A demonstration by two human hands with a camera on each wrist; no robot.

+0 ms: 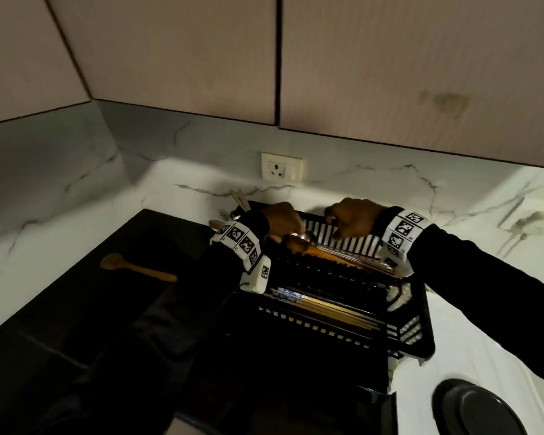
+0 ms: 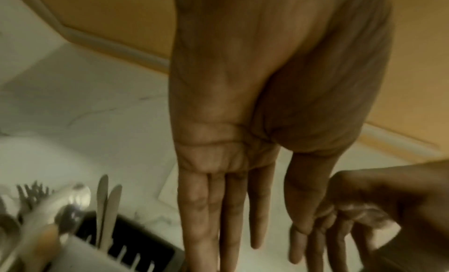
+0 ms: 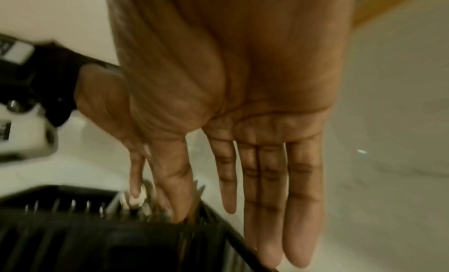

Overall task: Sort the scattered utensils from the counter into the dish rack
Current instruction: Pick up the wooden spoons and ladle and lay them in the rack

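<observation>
While both our hands hover over the far end of the black dish rack (image 1: 421, 312), our left hand (image 1: 281, 219) reaches down with its fingers (image 2: 206, 209) held straight and close together in the left wrist view. The head view shows metal utensils (image 1: 299, 238) glinting right under that hand, but we cannot tell whether it grips any of them. Our right hand (image 1: 355, 219) sits just beside the left, thumbs nearly meeting. From the right wrist its fingers (image 3: 267, 180) hang straight and together, and its thumb tip dips to the rack's rim among blurred metal pieces; whether it pinches one is unclear.

Below our hands, wooden and metal handles (image 1: 352, 257) lie along the rack's far compartment. Nearer to us, a bundle of chopsticks (image 1: 336, 309) lies in the near compartment. To the left of our left hand, forks, spoons and knives (image 2: 73, 203) stand upright at the rack's corner.

Well apart on our left, a wooden spoon (image 1: 135, 268) lies on the dark counter (image 1: 60, 309). Beyond our hands a wall socket (image 1: 281, 169) sits in the marble backsplash. By our right elbow there is a round black lid (image 1: 478, 409).
</observation>
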